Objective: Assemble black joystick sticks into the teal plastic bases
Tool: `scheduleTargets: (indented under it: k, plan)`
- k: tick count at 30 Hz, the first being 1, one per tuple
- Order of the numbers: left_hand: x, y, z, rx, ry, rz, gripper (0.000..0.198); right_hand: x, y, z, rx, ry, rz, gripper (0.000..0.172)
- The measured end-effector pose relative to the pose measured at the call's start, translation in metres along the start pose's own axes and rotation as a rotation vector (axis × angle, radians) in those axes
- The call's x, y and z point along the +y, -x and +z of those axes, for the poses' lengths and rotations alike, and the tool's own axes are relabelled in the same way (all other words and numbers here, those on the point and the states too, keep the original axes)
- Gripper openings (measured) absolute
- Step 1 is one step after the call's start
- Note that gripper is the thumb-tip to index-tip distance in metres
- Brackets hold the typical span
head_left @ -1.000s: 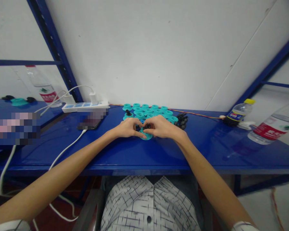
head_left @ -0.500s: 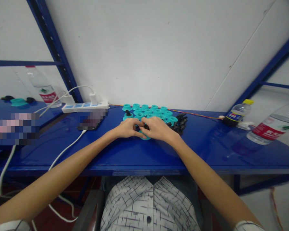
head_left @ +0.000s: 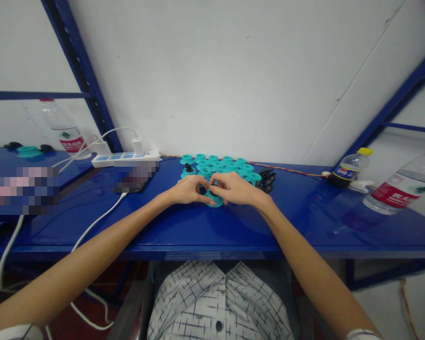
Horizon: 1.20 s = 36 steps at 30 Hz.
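Both hands meet over one teal flanged ring (head_left: 216, 200) near the middle of the blue table. My left hand (head_left: 190, 190) has its thumb and fingers closed on the ring's left side. My right hand (head_left: 233, 188) pinches a small black part (head_left: 212, 191) at the ring's top centre; the fingers cover most of it. Behind my hands stand several more teal rings (head_left: 230, 163) in rows. One ring at the left has a black fitting (head_left: 188, 167) standing up in it. Right of my right hand lies a pile of black fittings (head_left: 267, 179).
A phone (head_left: 136, 178) on a white cable and a white power strip (head_left: 125, 157) lie at the left. At the right stand a Pepsi bottle (head_left: 347, 171) and a large red-labelled bottle (head_left: 393, 191). A thin coloured wire (head_left: 290, 168) runs along the wall.
My right hand has shifted slightly right and changed its finger position. The black part now sits lower, at the teal ring's centre, and more of the ring shows. My left hand stays nearly still.
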State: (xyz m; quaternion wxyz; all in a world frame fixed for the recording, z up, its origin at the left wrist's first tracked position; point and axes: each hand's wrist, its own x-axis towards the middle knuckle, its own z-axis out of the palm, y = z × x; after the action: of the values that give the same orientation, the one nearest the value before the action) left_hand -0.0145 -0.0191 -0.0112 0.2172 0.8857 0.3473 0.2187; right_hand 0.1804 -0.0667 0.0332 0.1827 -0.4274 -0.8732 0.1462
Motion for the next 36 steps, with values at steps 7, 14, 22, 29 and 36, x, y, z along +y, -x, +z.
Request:
scheduleTargets:
  k: [7, 14, 22, 29, 36]
  plan:
    - [0.0, 0.001, 0.0, 0.01, 0.018, -0.007, 0.051, -0.003, -0.004, 0.006, -0.009, -0.073, 0.041, 0.016]
    - [0.001, 0.002, 0.001, 0.038, 0.014, -0.063, 0.052, -0.005, -0.006, 0.009, -0.026, -0.025, 0.106, 0.03]
    - [0.003, 0.0, 0.001, 0.04, 0.015, -0.075, 0.053, -0.003, -0.012, 0.011, 0.162, 0.408, 0.173, 0.037]
    - [0.004, -0.001, -0.001, 0.002, 0.044, -0.062, 0.051, 0.001, -0.014, 0.012, 0.16, 0.494, 0.206, 0.044]
    - [0.002, 0.001, 0.0, 0.017, 0.015, -0.029, 0.047, 0.006, -0.01, 0.006, 0.141, 0.473, 0.231, 0.065]
